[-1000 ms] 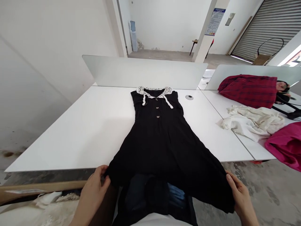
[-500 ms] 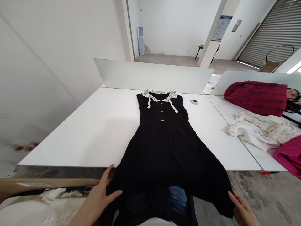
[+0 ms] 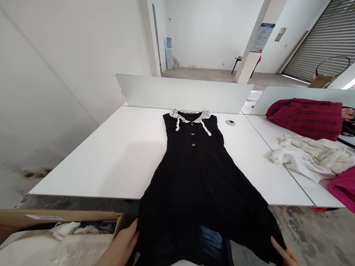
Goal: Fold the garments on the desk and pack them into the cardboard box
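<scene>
Black dress [image 3: 194,177] is in your right hand's [image 3: 287,255] pinch; your left hand [image 3: 126,238] touches it, grip hidden. It points straight away, collar [image 3: 204,115] far, along the white table [image 3: 116,162]. Beyond: a screen [image 3: 183,94], a wall [image 3: 210,33].

Dress [image 3: 191,177] on table [image 3: 111,162], overhanging in front | divider [image 3: 183,92] behind | carton [image 3: 83,215] front left | garments [image 3: 310,155] right

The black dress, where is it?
In the head view's middle, the black dress lies on the white table, its skirt overhanging between left hand and right hand.
</scene>
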The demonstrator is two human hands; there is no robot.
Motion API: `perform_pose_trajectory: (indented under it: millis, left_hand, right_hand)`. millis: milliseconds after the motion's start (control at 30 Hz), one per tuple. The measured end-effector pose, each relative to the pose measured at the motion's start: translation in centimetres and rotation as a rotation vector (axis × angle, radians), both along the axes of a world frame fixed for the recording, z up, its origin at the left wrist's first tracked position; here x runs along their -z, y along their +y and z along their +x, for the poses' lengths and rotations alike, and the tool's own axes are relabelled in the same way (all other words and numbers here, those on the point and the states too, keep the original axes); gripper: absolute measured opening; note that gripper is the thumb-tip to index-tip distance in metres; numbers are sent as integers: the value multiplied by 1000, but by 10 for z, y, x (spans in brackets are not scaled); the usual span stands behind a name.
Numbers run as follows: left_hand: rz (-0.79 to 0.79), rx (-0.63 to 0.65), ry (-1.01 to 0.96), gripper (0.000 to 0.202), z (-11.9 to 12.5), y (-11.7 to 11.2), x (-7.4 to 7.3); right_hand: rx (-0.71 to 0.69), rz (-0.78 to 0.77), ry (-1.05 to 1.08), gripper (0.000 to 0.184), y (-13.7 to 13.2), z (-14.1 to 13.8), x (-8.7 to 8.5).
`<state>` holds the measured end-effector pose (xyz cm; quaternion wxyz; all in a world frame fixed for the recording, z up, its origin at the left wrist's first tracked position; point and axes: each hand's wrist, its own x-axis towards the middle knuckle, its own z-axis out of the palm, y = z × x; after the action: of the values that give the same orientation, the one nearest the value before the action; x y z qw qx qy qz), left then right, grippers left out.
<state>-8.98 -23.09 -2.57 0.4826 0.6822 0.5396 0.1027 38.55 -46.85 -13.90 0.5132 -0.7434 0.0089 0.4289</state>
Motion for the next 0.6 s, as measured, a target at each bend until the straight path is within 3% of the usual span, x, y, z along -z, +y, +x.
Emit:
perform_pose_trajectory:
  millis: [133,233,333,467,533,600]
  left_hand:
    - [-45,-280,-18,52,-9,9,-11]
    - [-212,-401,-80,62,-9,10,-20]
    - [-332,-269,-188,73,-7,7,-22]
    - [-238,-73,-124,69,-13,6,-18]
    - [-248,-95,-86,67,-18,8,-19]
    - [-273,-171,-104,70,-23,10,-24]
  right_hand:
    - [149,102,86,69,3,3,-18]
    - [233,238,138,72,10,3,-32]
    - [313,296,171,70,17,2,-43]
    - [335,318,146,73,22,6,-51]
    - [287,322,81,73,21,11,-50]
    - [145,332,-33,73,16,20,-47]
